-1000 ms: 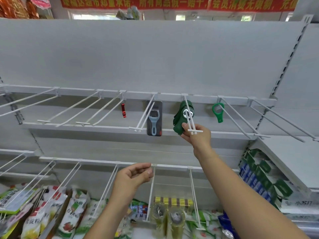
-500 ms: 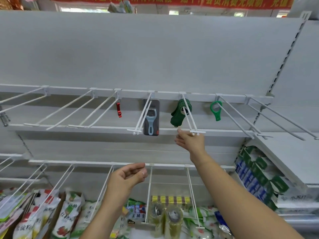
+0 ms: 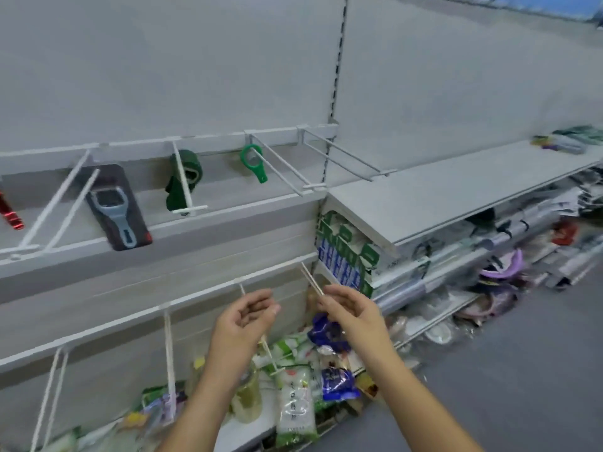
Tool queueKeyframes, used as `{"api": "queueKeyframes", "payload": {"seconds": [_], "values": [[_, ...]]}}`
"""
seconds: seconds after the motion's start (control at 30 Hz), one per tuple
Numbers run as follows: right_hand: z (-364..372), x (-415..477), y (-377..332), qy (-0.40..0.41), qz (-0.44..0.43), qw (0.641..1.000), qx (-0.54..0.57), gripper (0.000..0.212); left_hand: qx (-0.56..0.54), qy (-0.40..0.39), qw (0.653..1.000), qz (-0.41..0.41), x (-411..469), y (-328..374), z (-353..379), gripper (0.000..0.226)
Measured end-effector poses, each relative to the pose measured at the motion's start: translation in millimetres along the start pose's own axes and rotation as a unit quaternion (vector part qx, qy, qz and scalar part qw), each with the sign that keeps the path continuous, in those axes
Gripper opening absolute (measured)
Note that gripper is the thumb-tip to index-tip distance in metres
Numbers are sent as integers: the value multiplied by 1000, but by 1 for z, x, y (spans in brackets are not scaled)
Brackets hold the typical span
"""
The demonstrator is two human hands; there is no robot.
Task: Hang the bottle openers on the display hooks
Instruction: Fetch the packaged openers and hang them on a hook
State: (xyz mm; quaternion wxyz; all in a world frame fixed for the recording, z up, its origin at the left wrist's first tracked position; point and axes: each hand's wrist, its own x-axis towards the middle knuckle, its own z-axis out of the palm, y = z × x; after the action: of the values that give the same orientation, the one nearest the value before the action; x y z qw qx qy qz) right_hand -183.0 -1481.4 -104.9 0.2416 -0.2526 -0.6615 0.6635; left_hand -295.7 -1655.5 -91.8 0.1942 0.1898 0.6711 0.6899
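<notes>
Green plastic ring opener hangs on an upper display hook. Dark green opener is one hook left, then the carded grey opener, with the red opener at the edge. Left hand and right hand are both loosely curled and empty, low in front of the lower hooks. Openers look light, stiff and maybe slick. Best pinched by the handle, leaving the ring free.

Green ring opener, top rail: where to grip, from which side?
Pinch the tapered handle of the green ring opener, which hangs free below the hook. Come from the front and below: the wire threads its ring, so it likely only slides off toward the tip.
</notes>
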Motion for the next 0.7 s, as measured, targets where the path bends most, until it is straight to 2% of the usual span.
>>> {"api": "queueKeyframes", "payload": {"seconds": [0.17, 0.27, 0.5, 0.7], "values": [[-120, -34, -7, 92, -10, 996, -2, 27, 12, -139, 990, -2, -10, -4, 131, 32], [-206, -49, 0, 142, -11, 990, 2, 29, 10, -194, 981, 0, -17, -8, 222, 35], [-411, -81, 12, 231, -20, 973, 20, 29, -10, -263, 965, -8, -47, -13, 427, 38], [-538, -79, 9, 286, -30, 957, 22, 27, -9, -307, 952, 4, -49, -11, 563, 38]]}}
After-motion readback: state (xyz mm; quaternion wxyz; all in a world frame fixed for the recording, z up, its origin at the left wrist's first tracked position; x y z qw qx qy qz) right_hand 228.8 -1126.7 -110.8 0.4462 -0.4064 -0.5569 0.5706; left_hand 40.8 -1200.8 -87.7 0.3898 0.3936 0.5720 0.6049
